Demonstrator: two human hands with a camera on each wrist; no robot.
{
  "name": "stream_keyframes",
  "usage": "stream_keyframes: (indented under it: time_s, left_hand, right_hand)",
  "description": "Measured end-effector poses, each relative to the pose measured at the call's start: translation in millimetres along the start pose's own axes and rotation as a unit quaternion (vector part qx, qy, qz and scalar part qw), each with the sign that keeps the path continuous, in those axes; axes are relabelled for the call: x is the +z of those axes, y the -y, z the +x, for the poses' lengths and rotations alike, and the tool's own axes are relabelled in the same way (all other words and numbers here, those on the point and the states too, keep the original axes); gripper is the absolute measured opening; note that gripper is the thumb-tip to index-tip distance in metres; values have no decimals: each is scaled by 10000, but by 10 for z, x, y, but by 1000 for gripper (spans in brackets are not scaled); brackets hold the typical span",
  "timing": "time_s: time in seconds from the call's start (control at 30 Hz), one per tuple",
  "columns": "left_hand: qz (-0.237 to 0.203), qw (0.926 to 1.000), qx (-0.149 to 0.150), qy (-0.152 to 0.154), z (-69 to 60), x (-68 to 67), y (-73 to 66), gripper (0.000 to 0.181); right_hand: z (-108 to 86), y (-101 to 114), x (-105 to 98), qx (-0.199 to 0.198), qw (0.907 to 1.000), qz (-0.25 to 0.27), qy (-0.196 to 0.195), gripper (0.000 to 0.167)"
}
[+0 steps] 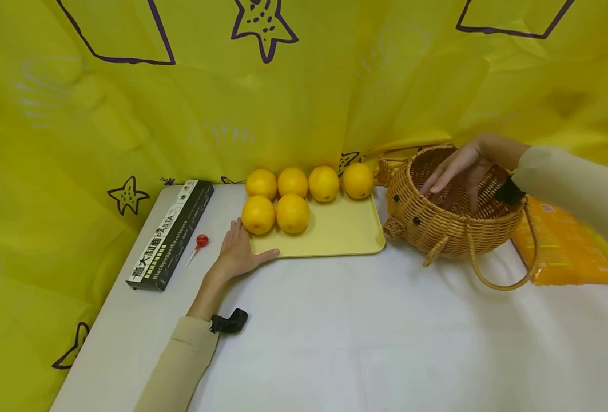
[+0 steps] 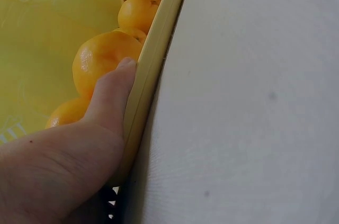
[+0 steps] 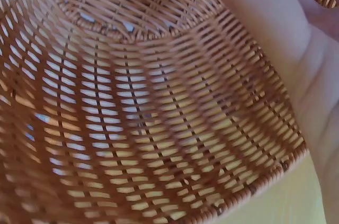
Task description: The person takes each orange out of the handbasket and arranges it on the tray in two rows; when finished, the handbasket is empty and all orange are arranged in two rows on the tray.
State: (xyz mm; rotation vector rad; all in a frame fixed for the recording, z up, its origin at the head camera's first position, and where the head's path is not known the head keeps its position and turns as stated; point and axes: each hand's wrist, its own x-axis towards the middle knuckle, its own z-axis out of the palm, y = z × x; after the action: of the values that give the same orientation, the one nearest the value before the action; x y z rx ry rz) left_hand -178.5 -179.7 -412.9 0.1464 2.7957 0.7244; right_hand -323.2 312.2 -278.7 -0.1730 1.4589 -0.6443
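Several oranges [image 1: 292,213] sit together on a pale yellow tray [image 1: 340,229], in two rows toward its back and left. My left hand [image 1: 239,252] rests at the tray's front left corner, fingers along the left side and thumb along the front edge. In the left wrist view the thumb [image 2: 114,94] lies against the tray rim [image 2: 140,102], near an orange [image 2: 103,62]. To the right stands a wicker basket [image 1: 445,229] with an animal face. My right hand [image 1: 460,169] reaches into it with spread, relaxed fingers; no held thing shows. The right wrist view shows bare weave [image 3: 159,102] inside.
A black and white pasta box [image 1: 170,237] lies at the left, with a red lollipop [image 1: 202,241] beside it. An orange packet [image 1: 571,246] lies partly behind the basket, whose handle [image 1: 504,286] hangs forward onto the table. A yellow patterned cloth [image 1: 304,103] hangs behind.
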Motion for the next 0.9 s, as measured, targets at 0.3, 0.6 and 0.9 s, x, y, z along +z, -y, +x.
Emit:
stream_keyframes:
  time_s: [0.3,0.6,0.9]
  left_hand:
    - [10,10000,-25,62,-19,54,41,121]
    - [37,10000,18,38,4,112,63,124]
    - [47,9999,17,90,-6,81,62,120]
  right_hand:
    - [285,-153,57,138,9998,-62,-117,66]
    - [436,-269,60,475,9985,-265,10,55]
    - [524,-255,67,668,9954,-626,264,71]
